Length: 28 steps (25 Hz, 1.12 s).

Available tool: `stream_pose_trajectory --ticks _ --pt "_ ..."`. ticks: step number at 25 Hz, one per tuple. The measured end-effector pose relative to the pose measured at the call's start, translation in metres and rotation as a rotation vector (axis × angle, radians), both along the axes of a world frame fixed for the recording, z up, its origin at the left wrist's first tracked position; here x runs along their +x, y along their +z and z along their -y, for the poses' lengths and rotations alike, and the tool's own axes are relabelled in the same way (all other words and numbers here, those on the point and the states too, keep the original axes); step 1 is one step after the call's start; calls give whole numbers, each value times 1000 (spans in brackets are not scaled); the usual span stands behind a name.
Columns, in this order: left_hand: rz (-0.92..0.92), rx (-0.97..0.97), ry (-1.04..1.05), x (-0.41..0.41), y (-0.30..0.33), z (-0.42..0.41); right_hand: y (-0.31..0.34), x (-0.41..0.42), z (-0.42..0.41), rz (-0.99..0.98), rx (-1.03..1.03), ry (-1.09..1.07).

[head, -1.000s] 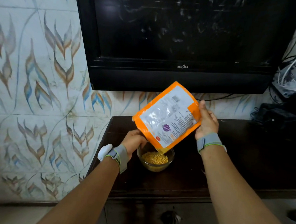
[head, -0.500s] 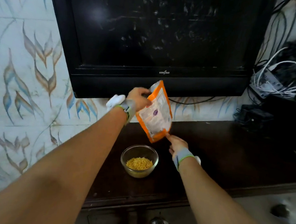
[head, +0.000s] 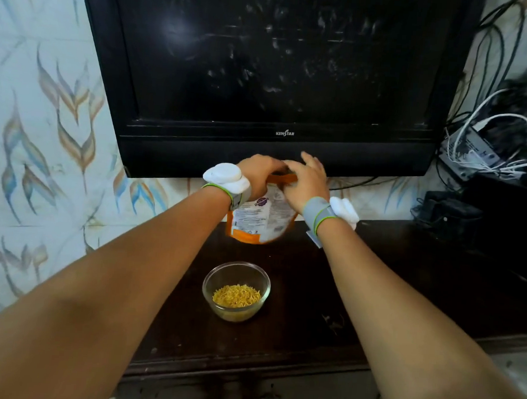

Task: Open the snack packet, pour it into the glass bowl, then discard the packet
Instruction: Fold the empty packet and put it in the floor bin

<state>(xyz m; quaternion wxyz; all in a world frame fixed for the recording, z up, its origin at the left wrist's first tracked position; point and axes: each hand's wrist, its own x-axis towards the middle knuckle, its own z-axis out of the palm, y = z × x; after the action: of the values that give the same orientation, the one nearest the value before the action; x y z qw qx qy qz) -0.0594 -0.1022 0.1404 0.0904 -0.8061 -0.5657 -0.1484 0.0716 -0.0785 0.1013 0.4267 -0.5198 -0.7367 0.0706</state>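
Head view takes in, largest first, a dark television (head: 279,70) on the tiled wall (head: 39,108), its lower edge hanging just above the back of a dark wooden cabinet top (head: 358,291). Both forearms reach forward over that top. The left hand (head: 259,173) and right hand (head: 306,180) meet at the top edge of the snack packet (head: 259,220), which is held upright above the back of the cabinet, beyond the glass bowl (head: 236,290); both hands are closed on its orange upper rim, though exactly how the fingers pinch it is hidden. The bowl stands near the middle of the top, well apart from the packet, with yellow snack strands (head: 236,295) filling its bottom. By my judgement the pour is done and the packet is being closed or folded before discarding. It looks like thin, crinkly film, light and floppy, probably slick on its printed face, so the seam at the top or the stiffer side edges are the best places to take it; any snack left inside could spill if it tips. The bowl is glass and could slide or chip if knocked. Room is tight upward under the television and crowded at far right by cables (head: 481,141) and a dark box (head: 443,213); the open space lies toward the front edge and to the left.
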Motion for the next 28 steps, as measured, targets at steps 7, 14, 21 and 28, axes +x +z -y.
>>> stream_pose_trajectory --ticks 7,14,21,28 --pt "134 79 117 -32 -3 6 8 11 -5 157 147 -48" --pt "108 94 181 -58 -17 16 7 0 -1 194 199 -20" --pt "81 118 223 -123 -17 55 0 -62 28 181 197 54" --pt "112 102 284 -240 -41 126 -20 -185 82 176 177 103"
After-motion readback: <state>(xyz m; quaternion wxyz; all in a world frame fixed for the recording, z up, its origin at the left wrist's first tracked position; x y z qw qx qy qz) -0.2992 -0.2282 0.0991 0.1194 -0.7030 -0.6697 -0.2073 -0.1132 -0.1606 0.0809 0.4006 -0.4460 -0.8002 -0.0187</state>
